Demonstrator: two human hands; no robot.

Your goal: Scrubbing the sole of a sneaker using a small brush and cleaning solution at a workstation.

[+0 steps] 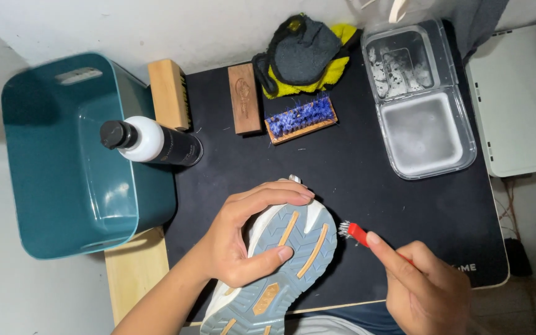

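Shoe, sole upward on the black mat, so we can reach the tread. Teal tub and clear two-part tray stand nearby. Our left hand wraps the shoe, fingers curled around it. Our right hand pinches a small red brush, bristles just beside the sole's edge.

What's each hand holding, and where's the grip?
The left hand grips the shoe, turned sole up, across its forefoot, fingers over the toe and thumb on the sole. The right hand holds the small red brush by its handle, bristles beside the shoe.
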